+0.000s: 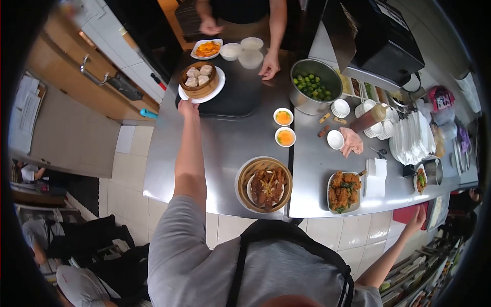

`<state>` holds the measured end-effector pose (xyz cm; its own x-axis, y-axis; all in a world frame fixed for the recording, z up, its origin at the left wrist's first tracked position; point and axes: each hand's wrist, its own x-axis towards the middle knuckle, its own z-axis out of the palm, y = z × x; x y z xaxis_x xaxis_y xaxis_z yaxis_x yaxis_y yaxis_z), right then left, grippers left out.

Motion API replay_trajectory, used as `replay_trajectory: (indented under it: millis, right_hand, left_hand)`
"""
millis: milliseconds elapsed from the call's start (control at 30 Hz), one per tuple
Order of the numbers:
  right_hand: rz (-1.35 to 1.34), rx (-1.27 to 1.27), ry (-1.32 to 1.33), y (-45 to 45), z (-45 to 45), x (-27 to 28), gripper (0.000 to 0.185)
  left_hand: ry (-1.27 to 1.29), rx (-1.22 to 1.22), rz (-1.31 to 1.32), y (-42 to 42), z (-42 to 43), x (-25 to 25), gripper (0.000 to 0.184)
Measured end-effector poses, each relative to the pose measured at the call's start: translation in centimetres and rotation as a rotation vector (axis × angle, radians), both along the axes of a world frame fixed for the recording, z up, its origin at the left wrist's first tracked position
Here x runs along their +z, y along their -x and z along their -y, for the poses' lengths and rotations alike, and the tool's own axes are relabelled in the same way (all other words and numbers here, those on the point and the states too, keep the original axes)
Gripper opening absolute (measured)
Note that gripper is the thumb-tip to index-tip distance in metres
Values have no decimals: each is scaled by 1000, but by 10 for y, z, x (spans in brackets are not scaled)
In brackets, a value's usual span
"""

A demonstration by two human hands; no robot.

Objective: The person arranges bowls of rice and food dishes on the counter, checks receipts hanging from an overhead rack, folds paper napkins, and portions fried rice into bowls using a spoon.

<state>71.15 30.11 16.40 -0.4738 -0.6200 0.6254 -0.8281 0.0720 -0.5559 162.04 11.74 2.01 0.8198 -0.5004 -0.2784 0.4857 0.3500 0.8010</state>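
Note:
My left hand [188, 108] reaches far across the steel counter and grips the near rim of a white plate [219, 88]. On that plate stands a round bamboo steamer [200, 92] with several pale dumplings [198, 75] in it. The plate rests over the left part of a black tray [238, 105]. My right hand [418, 218] is out at the right, by the counter's front edge, close to a red flat thing [402, 214]. Its fingers look loosely stretched, with nothing visible in them. Nearest my body sits another bamboo steamer [239, 187] with dark braised pieces [267, 189].
Across the counter, a person's hands [270, 65] are near white bowls [231, 51] and a dish of orange food [208, 49]. Two cups [283, 117] stand mid-counter. Rightward are a steel pot of greens [313, 87], fried food [345, 190], stacked plates [411, 138] and a sauce bottle [369, 118].

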Motion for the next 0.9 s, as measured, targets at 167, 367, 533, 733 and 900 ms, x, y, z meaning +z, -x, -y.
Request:
replay_trajectory:
  millis: [167,367,533,733,900]
  right_hand:
    - [142,-188,-163,35,-71,-14,26]
    - [150,-205,-398,16,-98,-12,26]
    - [533,57,-652,-38,-65,-39,28]
    - [1011,391,-817,-121,-19,-80,29]
    - [1193,692,-960,-137,-2,-100,41]
  left_hand:
    - [-88,209,-86,3,53,-17,44]
    - [106,39,1,-16,90,-61,38]
    - [-37,-166,-68,-35,105,-36,32]
    - [-248,-196,-41,-23,66,31,29]
    - [-69,-678,405,165,-49,136,30]
